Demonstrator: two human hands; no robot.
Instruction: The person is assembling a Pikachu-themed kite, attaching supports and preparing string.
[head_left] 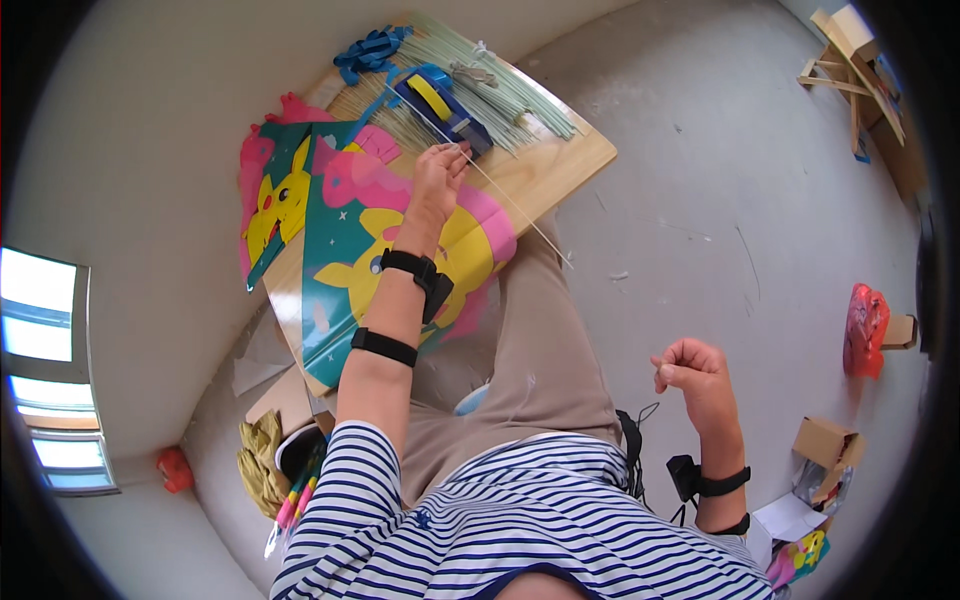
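My left hand (438, 180) reaches over the table, fingers closed around a thin pale stick (515, 210). The stick slants from the tape dispenser down past the table's right edge. Just beyond the fingers stands the blue tape dispenser (470, 128) with a yellow roll. Beneath my left forearm lies a green, pink and yellow printed sheet (340, 215) with a cartoon animal on it; a similar folded piece sits at its left. Out to the right, off the table, my right hand (697, 375) has thumb and fingers pinched together; whatever they may hold is too small to make out.
Bundles of thin sticks (500, 95) and blue ribbon (372, 52) lie at the far side of the wooden table (575, 160). A red plastic bag (865, 330), a cardboard box (828, 442) and a wooden folding stand (855, 90) are at the right. Olive cloth (260, 460) lies lower left.
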